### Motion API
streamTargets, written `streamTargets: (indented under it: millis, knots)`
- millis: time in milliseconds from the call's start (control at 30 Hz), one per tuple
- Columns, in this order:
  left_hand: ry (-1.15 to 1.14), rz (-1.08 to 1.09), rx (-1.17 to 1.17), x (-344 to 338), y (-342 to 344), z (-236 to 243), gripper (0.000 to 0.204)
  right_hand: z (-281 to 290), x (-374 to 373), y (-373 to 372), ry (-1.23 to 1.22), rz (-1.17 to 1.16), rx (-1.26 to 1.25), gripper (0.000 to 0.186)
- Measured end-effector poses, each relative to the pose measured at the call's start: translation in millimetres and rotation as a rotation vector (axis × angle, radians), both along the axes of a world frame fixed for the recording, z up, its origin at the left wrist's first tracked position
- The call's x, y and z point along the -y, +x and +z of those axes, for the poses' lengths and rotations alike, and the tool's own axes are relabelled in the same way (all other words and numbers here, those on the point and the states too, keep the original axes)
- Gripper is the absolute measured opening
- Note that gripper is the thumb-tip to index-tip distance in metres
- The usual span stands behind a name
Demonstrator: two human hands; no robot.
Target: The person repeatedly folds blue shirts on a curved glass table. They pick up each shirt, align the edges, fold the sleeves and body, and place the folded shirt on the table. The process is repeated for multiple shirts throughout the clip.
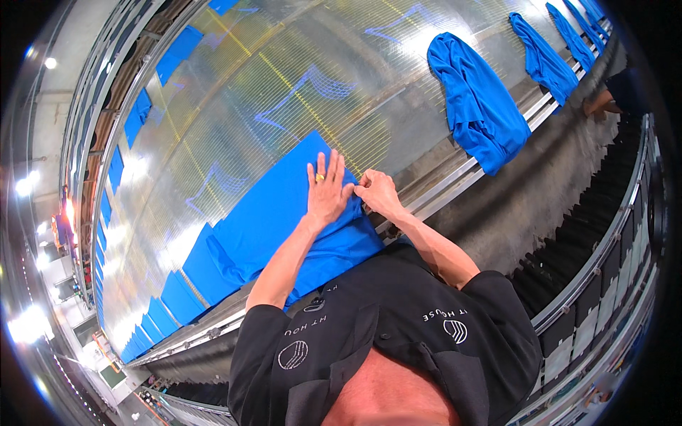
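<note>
A blue fabric panel (273,195) lies on the long printing table (398,135), its near part draped over the table's edge towards me. My left hand (329,188) rests flat on the fabric near its right corner, fingers spread, a yellow ring on one finger. Just right of it, my right hand (379,193) pinches at the fabric's right edge, thumb and fingers pressed together. Blue and yellow printed outlines (305,99) show on the table surface beyond the fabric.
Bunched blue cloths (476,99) lie along the table's near edge to the right. More flat blue panels (177,298) line the edge to the left, and others (179,55) the far side. A metal rail (444,186) runs along the near edge. Another person's hand (600,105) shows far right.
</note>
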State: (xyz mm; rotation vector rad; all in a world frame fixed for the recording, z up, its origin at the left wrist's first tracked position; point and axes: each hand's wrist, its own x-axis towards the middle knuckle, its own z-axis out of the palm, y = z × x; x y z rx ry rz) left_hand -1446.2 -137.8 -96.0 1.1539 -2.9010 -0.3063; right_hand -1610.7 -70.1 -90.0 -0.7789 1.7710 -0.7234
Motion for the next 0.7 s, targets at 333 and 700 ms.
streamTargets:
  millis: [333, 700]
  knots:
    - [0.149, 0.148, -0.225, -76.6, 55.7, 42.9, 0.056, 14.1, -14.3, -8.2, -0.200, 0.183, -0.257, 0.031]
    - [-0.142, 1.816, -0.943, -246.6, 202.4, 43.3, 0.042, 54.1, -138.7, -42.4, 0.182, 0.597, 0.189, 0.027]
